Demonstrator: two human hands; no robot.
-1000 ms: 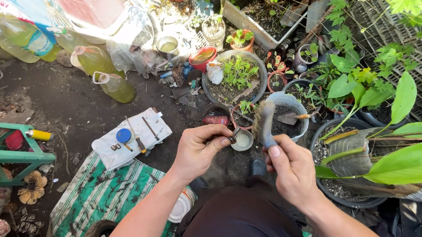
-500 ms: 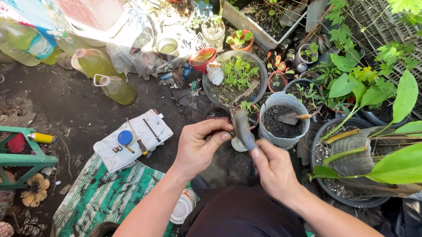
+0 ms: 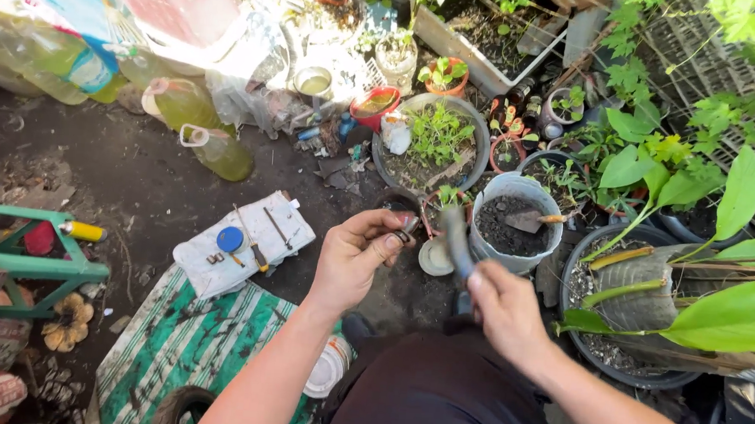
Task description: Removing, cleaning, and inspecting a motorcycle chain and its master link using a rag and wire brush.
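Note:
My left hand (image 3: pixel 355 256) is raised over the dark ground, its fingertips pinched on a small dark object (image 3: pixel 405 230) that is too small to identify. My right hand (image 3: pixel 503 314) grips a dark grey, blurred stick-like tool (image 3: pixel 456 242), whose tip points up beside the left fingertips. Just below the two sits a small white round dish (image 3: pixel 434 258). Right behind the tool stands a grey pot of dark soil (image 3: pixel 492 247) with a small trowel (image 3: pixel 532 220) lying in it.
Potted plants crowd the right and back, including a large black pot (image 3: pixel 588 364) with broad green leaves. A white slab (image 3: pixel 279 232) with small tools and a blue cap lies at left, with a green striped mat (image 3: pixel 182 340), a green stool frame (image 3: pixel 11 257) and bottles of yellowish liquid (image 3: pixel 218 149).
My right hand has brought the grey tool down and to the left, from above the soil pot to next to my left fingertips. The left hand has stayed nearly in place.

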